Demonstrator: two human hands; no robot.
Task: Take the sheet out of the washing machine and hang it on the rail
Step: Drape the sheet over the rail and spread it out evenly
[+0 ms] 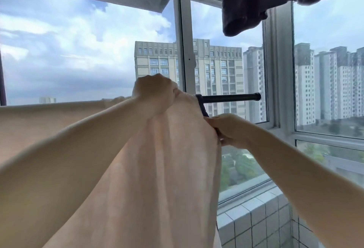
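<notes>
A pale peach sheet (161, 169) hangs draped over a black rail (230, 98) that runs across the window; most of the rail is hidden under the cloth and only its right end shows. My left hand (155, 94) is clenched on the sheet's top fold right at the rail. My right hand (228, 129) grips the sheet's right edge, which has a dark trim, just below the rail. The sheet spreads left along the rail to the frame's edge.
A dark garment (266, 1) hangs overhead at the upper right. Behind the rail stands a white-framed window (185, 50) with high-rise buildings outside. A white tiled wall (254, 222) lies below the sill at the lower right.
</notes>
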